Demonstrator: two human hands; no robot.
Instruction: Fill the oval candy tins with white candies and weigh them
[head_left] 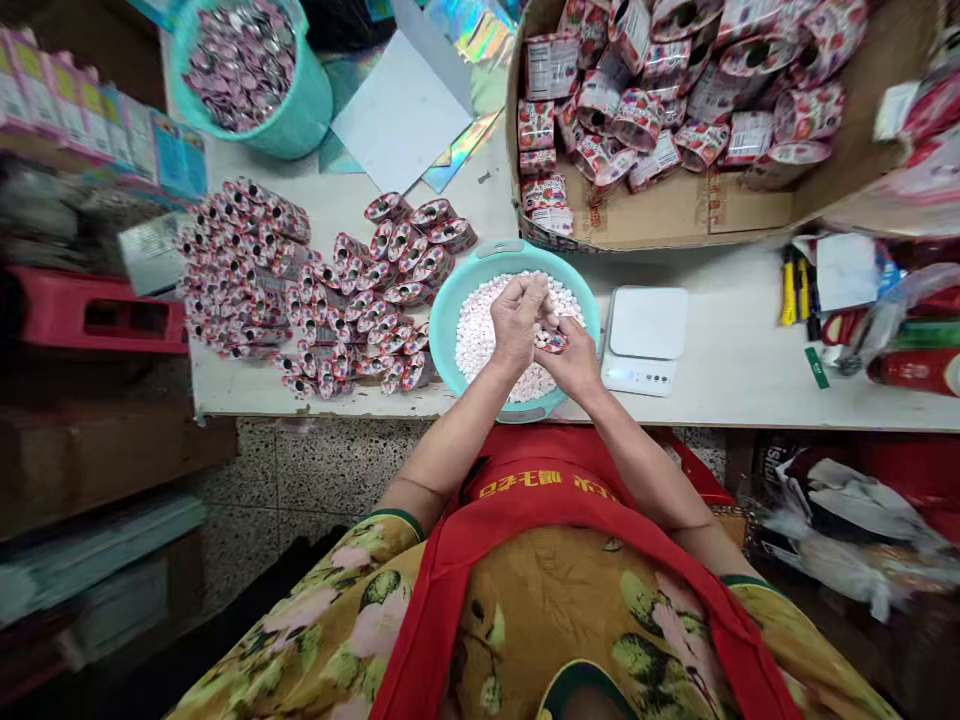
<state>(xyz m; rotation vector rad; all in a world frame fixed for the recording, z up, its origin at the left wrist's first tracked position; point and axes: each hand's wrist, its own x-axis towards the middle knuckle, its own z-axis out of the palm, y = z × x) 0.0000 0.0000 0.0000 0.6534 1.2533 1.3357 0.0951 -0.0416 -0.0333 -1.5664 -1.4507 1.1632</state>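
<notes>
Both hands are over a turquoise basin (440, 330) filled with small white pellets (474, 330) that look like candies. My right hand (576, 366) is closed around a small red-and-white printed container (555, 343), its opening facing up with white pellets visible at it. Just above and beside that container, my left hand (517, 318) has its fingers bent together; what they hold, if anything, is hidden. Left of the basin stand many similar printed containers (375, 300), packed close with their open ends up.
A white digital scale (646, 325) sits right of the basin. Behind it is a cardboard box (750, 205) of printed containers. A turquoise bucket (304, 110) holds small shiny pink pieces. Yellow-handled cutters (789, 288) and packaging lie at right. The table's front edge borders my red apron.
</notes>
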